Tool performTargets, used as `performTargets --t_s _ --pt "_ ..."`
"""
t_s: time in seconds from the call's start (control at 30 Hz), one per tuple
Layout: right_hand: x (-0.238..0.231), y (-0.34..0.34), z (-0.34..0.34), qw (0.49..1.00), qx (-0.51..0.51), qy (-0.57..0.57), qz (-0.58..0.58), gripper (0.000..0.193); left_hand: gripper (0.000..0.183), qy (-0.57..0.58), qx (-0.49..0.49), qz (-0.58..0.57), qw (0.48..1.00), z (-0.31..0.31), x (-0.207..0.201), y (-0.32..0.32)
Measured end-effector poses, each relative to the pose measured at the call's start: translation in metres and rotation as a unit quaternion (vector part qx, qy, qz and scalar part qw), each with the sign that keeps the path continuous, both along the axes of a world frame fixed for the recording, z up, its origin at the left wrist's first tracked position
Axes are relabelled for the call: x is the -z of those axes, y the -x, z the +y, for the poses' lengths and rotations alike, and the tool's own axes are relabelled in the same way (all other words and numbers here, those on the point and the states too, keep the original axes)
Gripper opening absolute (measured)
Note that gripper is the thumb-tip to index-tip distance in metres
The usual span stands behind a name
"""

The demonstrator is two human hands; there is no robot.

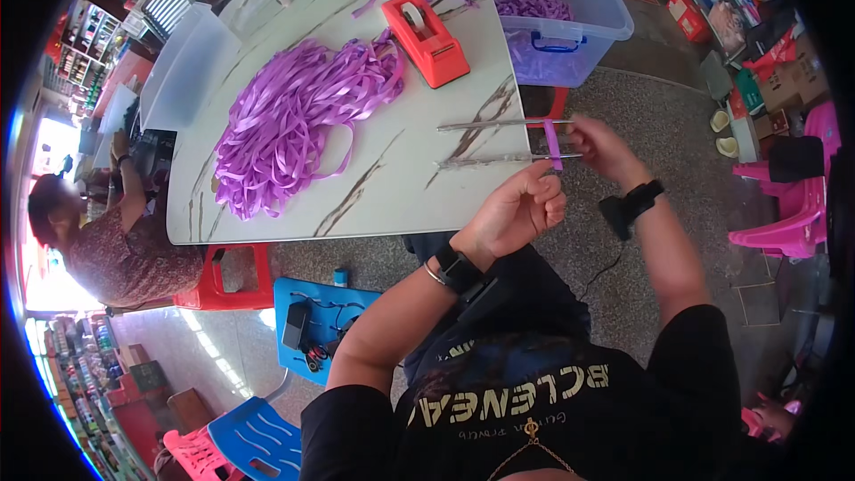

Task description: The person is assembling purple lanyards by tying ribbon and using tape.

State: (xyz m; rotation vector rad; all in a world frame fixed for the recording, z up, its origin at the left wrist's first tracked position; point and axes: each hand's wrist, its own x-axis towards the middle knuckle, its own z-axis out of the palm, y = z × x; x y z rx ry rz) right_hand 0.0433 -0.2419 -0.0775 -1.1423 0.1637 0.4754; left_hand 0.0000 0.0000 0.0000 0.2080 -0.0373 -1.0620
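Right hand (606, 147): fingers bent in close at the right ends of the rods, beside the ribbon strip; whether they pinch strip, rod or neither, I cannot tell.
Left hand (521, 209): partly curled, fingertips just near of the strip; no held thing shows clearly, and whether thumb and finger meet on ribbon cannot be told.
Purple ribbon strip (552, 144): spans the two rods beyond the table's right edge, between the hands; whether it goes right round them is unclear.
Metal rods: the far rod (485, 125) and near rod (481, 160) lie roughly parallel, partly on the table, their right ends jutting past its edge.
Slip risk: the strip sits near the free ends, so a tug rightward could slide it off.
Shift risk: uneven pull might draw the rods together or skew them, if they are not firmly fixed.
Ribbon heap (303, 116): left on the marbled table (383, 205), loops loose; a careless pull could knot them.
Red tape dispenser (436, 49): far of the rods, beside the heap; a dragged loop might catch it.
Clear bin (606, 27): far right, with more purple ribbon inside.
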Motion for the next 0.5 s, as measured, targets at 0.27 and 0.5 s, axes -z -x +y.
performTargets --t_s 0.27,0.5 --pt "0.001 0.023 0.093 0.948 0.081 -0.302 0.066 0.024 0.018 0.006 -0.004 -0.025 1.0 0.005 0.0 -0.001" --pt "0.038 0.014 0.093 0.89 -0.037 -0.454 -0.02 0.019 0.019 0.001 -0.003 -0.027 1.0 0.003 -0.001 -0.001"
